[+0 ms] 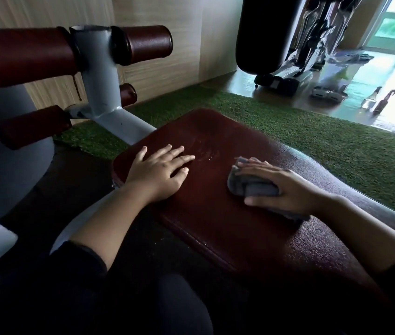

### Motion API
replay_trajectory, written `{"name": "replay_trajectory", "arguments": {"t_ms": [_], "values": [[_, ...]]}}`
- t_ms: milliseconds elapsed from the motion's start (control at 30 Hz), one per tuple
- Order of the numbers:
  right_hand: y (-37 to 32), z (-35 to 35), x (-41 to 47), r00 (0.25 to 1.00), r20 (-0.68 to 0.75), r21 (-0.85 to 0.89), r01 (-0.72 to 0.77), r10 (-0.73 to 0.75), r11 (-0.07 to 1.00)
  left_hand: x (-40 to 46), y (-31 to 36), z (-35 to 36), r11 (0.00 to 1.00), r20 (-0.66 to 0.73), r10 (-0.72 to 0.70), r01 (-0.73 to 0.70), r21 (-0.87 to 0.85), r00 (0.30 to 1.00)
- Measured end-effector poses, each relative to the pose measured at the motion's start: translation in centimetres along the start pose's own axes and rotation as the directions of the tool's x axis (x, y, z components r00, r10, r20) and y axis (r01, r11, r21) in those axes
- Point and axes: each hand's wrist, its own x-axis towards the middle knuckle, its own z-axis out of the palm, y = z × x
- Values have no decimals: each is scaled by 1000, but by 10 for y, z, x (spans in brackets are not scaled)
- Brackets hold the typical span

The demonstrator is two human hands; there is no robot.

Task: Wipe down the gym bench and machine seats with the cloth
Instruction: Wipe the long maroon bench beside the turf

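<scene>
Head view, looking down on a dark red padded bench (206, 213) that runs from lower right toward the centre; its surface shows a faint wet sheen (206, 154) between the two hands. The left hand (160, 172) lies flat on the near left part of the pad, palm down, fingers straight and slightly spread, holding nothing; its forearm leads back to a dark sleeve (80, 264). The right hand (285, 187) presses a folded grey cloth (252, 187) against the pad, fingers laid over the top of the cloth and thumb stretched along its near edge; the cloth sits on the right half of the pad, well apart from the left hand, with a corner showing beneath the wrist. Beyond the left end of the pad, a grey metal post (99, 76) carries dark red foam rollers (143, 44), two upper and two lower; green artificial turf (312, 141) covers the floor behind the bench. Further back stand a black punching bag (264, 35) and, on the glossy floor, two spray bottles (380, 100) side by side; wood-patterned wall panels (167, 32) close the background.
</scene>
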Motion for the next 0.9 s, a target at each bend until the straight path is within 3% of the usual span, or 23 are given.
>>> {"name": "replay_trajectory", "arguments": {"t_ms": [167, 433, 600, 767, 900], "values": [[17, 3, 61, 975, -106, -63, -203, 196, 977, 33, 4, -8, 996, 66, -61, 57, 65, 996], [21, 18, 93, 997, -59, -164, 42, -52, 986, 65, -2, 0, 987, -18, -143, 144, 75, 990], [21, 22, 121, 994, -87, -153, 47, -61, 987, 68, -5, 4, 986, -79, -148, 153, 63, 986], [38, 16, 174, 985, -158, -138, -84, 62, 987, 67, -5, 5, 984, -121, -160, 168, 54, 980], [68, -7, 166, 935, -207, -86, -310, 288, 947, 66, -5, 6, 984, -125, -165, 172, 44, 978]]}}
